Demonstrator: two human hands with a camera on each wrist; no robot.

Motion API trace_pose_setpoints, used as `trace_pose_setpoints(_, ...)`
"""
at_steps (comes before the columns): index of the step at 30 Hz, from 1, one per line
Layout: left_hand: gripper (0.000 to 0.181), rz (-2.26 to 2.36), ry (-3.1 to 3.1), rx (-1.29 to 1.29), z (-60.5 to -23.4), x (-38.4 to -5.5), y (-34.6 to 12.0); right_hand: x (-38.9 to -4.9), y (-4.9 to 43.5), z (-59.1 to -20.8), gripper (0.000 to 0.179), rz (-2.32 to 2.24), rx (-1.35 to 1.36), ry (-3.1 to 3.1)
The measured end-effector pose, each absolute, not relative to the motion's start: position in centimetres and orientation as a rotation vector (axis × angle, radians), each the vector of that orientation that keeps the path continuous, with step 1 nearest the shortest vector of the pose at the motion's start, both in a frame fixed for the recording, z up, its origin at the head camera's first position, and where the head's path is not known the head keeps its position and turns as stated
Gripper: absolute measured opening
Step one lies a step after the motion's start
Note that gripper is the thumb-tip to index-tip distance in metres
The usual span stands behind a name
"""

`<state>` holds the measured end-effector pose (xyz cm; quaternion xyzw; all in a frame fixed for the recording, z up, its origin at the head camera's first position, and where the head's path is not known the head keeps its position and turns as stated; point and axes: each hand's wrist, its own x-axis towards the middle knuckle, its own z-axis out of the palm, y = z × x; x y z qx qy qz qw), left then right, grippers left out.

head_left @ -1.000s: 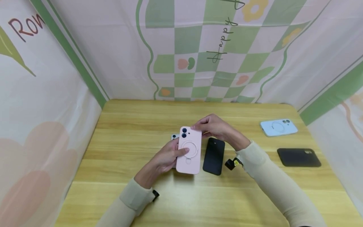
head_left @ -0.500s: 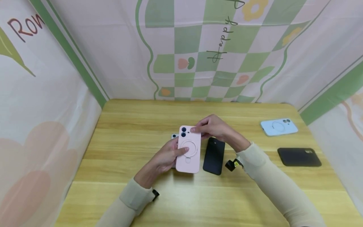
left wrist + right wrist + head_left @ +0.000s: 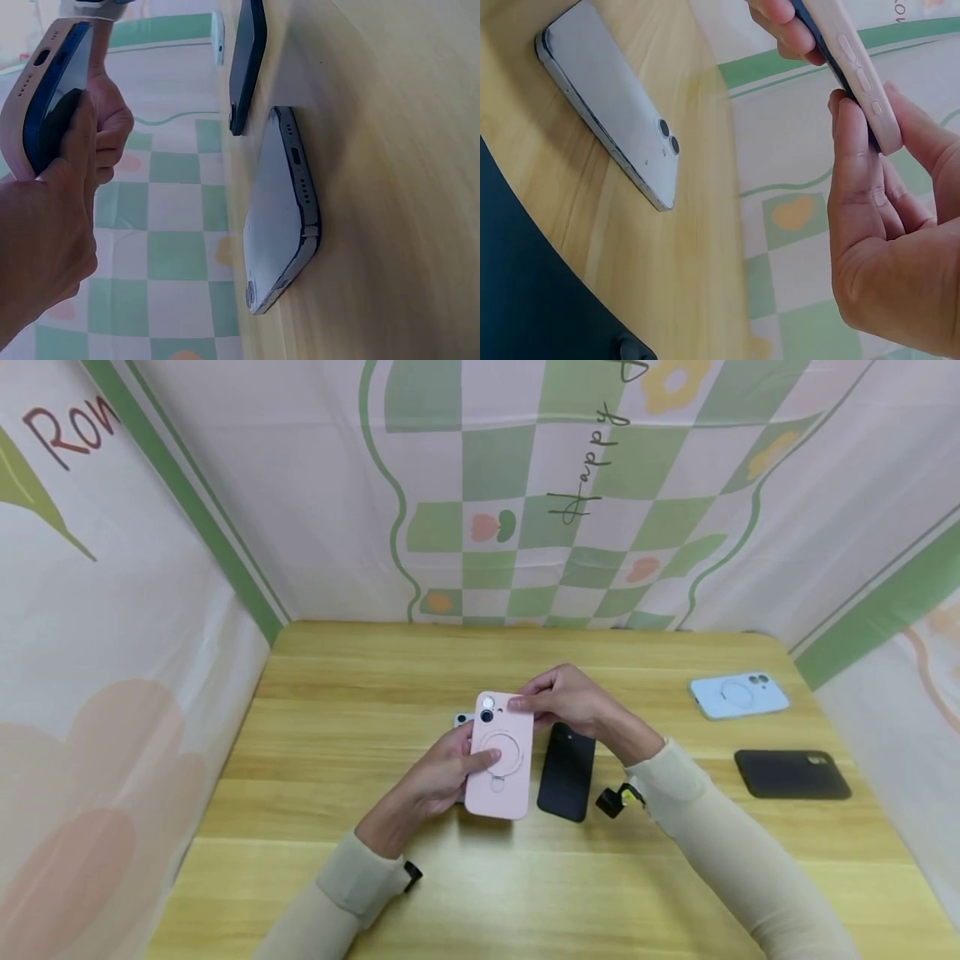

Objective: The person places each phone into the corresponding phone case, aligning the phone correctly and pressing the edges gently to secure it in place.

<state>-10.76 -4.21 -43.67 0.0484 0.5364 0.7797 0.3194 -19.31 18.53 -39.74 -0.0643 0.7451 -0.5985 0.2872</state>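
Observation:
Both hands hold a smartphone in a pink case (image 3: 498,793) above the table, its back and two camera lenses facing up in the head view. My left hand (image 3: 442,772) grips its left side, with the thumb across the ring on the back. At the top right corner, my right hand (image 3: 562,697) pinches the case, thumb on the back and fingers beneath. The left wrist view shows a dark blue phone (image 3: 46,112) seated inside the pink case. Below them, a white phone (image 3: 611,97) lies on the table, mostly hidden in the head view.
Right of the held phone, a black phone (image 3: 567,772) lies flat on the wooden table (image 3: 337,693). Farther right are a light blue phone case (image 3: 738,696) and a black phone case (image 3: 792,774). Printed fabric walls (image 3: 315,527) border the table.
My right thumb has moved from the top edge of the pink case onto its back, near the corner. The case has tilted slightly, so its upper lens catches light. My left hand stays put.

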Motion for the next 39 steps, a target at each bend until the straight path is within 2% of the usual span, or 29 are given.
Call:
trace_pose_setpoints(6,0.051,2.052,1.406,0.118,-43.5,-10.6,-4.1,-19.1,18.6,-39.9,0.011,-1.628,-0.187,1.962)
trace_pose_setpoints(14,0.052,2.072,1.398,0.126,-43.5,-10.6,-4.0,-18.9,18.7,-40.0,0.009,-1.664,-0.194,1.967)
trace_pose_setpoints(26,0.048,2.231,1.418,-0.037,-43.6,-10.7,-3.9,-17.7,17.4,-40.2,0.024,-1.803,-0.062,2.022)
trace_pose_setpoints(39,0.056,2.391,1.429,-0.194,-43.2,-10.9,-3.4,-15.9,16.2,-40.0,0.034,-1.913,-0.043,2.072)
